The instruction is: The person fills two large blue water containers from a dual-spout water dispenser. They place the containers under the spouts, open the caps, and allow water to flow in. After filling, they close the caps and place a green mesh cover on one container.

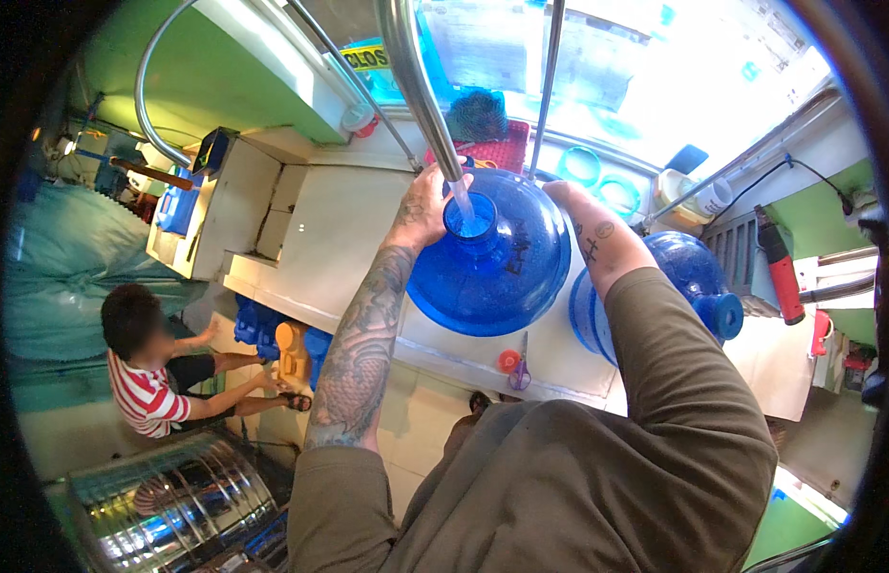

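Note:
A large blue water jug (516, 286) stands on the white counter before me, with handwriting on its shoulder. Water runs from a steel spout (437, 129) into its open neck (470, 222). My left hand (421, 211) grips beside the neck, some fingers up behind the spout's end. At the jug's far right side, my right hand (559, 192) holds its edge; most of those fingers are hidden. Under my right forearm, a second blue jug (684, 265) lies on its side. Purple-handled scissors (520, 377) and a red cap (508, 360) lie on the counter nearer me.
A person (147, 379) in a striped shirt sits low at the left beside blue and orange containers (293, 351). A red basket (512, 147) stands behind the jug. On the right hangs a red heat gun (780, 268). Thin steel rods (548, 86) rise beyond the counter.

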A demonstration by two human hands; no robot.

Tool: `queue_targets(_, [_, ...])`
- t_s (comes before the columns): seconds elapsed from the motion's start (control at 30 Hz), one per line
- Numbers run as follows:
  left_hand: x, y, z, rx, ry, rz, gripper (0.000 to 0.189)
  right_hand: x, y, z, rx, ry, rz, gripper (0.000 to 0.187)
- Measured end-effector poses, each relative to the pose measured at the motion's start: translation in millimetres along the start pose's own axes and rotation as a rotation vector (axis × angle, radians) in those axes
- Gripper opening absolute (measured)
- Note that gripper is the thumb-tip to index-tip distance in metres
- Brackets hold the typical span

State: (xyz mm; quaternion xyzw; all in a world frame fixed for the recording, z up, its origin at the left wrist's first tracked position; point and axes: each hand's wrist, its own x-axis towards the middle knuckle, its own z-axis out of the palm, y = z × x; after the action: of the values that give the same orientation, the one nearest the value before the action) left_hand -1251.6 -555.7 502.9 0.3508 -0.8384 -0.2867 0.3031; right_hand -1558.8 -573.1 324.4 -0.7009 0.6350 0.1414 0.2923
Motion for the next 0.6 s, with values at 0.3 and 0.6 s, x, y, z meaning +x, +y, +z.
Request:
queue_targets(0.3, [0.5,0.9,-3.3,-0.023,-0.017,-0.045,0.035,16.0,-2.6,2.5,0.012,0.012,-0.003,0.029])
queue_targets(0.6, [1.1,3.7,-1.9,-0.048,0.007,0.022,0.029,18.5,2.1,12.3,0.094,0.07,0.032,0.027])
